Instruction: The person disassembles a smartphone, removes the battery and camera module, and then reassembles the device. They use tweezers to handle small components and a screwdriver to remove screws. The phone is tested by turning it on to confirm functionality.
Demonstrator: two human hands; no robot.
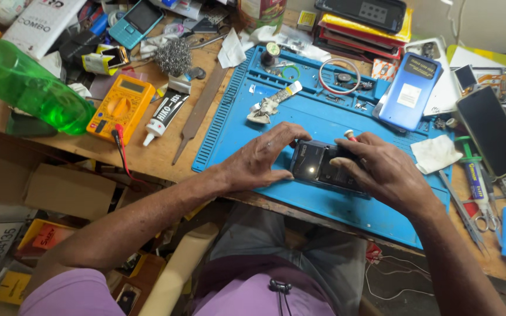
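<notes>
The dark phone (317, 167) lies flat on the blue repair mat (235, 134), straight ahead of me and right between my two hands, near the mat's front edge. Its long axis runs left to right across my view, dipping a little toward the right, so one short end points at each hand. My left hand (262, 158) sits at the left end, fingers curved and spread, thumb and fingertips touching the phone's edge and top corner; it steadies the phone, not closed around it. My right hand (382, 172) lies over the right end and covers a good part of the phone there, fingers curled narrow around a small red-tipped tool (348, 135) that sticks up just above my knuckles. Both hands touch the phone, the right lying further over it than the left. A bright glare spot shows on the uncovered middle of the phone. Well apart on the tabletop (159, 155), off to my left, rest a yellow multimeter (121, 105) and a green bottle (27, 88); a blue phone (408, 90) lies beyond my right hand
</notes>
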